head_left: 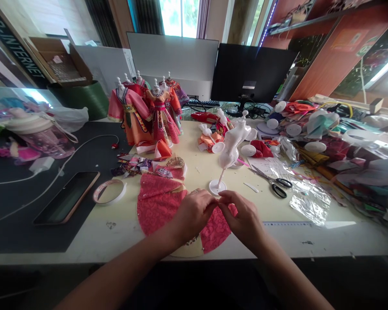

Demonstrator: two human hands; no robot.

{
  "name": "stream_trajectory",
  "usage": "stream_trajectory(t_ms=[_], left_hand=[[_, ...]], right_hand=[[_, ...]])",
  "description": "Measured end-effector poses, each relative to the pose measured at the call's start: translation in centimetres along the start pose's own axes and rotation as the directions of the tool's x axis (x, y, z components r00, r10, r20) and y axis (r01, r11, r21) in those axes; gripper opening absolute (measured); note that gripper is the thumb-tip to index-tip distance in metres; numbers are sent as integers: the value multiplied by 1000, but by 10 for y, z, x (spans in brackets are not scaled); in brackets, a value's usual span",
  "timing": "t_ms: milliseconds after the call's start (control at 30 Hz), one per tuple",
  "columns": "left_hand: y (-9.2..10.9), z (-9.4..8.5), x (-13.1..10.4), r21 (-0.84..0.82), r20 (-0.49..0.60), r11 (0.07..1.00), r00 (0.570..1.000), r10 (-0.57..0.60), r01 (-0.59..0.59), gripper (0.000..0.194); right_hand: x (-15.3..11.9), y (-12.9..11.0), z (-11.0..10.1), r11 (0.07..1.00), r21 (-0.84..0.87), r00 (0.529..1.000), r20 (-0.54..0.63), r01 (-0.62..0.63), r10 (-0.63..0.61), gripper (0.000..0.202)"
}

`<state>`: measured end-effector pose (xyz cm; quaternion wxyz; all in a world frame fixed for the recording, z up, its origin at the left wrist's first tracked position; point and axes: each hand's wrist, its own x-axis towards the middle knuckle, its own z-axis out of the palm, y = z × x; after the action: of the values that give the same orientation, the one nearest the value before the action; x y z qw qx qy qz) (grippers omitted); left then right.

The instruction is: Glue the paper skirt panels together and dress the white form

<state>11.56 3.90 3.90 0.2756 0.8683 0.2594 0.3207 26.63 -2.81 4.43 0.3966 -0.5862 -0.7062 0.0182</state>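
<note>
Both hands meet over a red patterned fabric piece (pixel 161 201), cut in a rounded shape, at the front of the table. My left hand (pixel 194 213) has its fingers pinched together on the fabric's upper edge. Close beside it, my right hand (pixel 241 212) pinches the same edge between thumb and forefinger. A tan section with dark print shows below the hands, between the red parts. Just behind my fingers stands a small white doll mannequin (pixel 229 148) on a round base. Patterned scraps (pixel 134 165) lie above the fabric's left side.
Scissors (pixel 273 181), a ruler (pixel 287 223) and a clear plastic bag (pixel 310 200) lie on the right, before a heap of fabric (pixel 349 146). A tape roll (pixel 109 192) and phone (pixel 67 198) are left. Dressed doll forms (pixel 160 112) stand behind, near the monitors (pixel 250 73).
</note>
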Motion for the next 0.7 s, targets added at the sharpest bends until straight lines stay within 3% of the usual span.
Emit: stream_trajectory(t_ms=[233, 367, 567, 700], left_hand=[[2, 0, 0, 74, 9, 997, 1000, -19, 18, 18], [3, -4, 2, 31, 13, 998, 998, -61, 61, 15], [-4, -15, 4, -57, -23, 985, 986, -162, 161, 12], [-12, -15, 4, -87, -49, 975, 976, -210, 205, 10]], right_hand=[[1, 1, 3, 1000, -16, 1000, 1, 17, -17, 18], [3, 0, 3, 1000, -7, 1000, 24, 5, -5, 17], [19, 19, -1, 978, 6, 977, -47, -207, 207, 9], [41, 34, 4, 956, -32, 954, -78, -292, 289, 20]])
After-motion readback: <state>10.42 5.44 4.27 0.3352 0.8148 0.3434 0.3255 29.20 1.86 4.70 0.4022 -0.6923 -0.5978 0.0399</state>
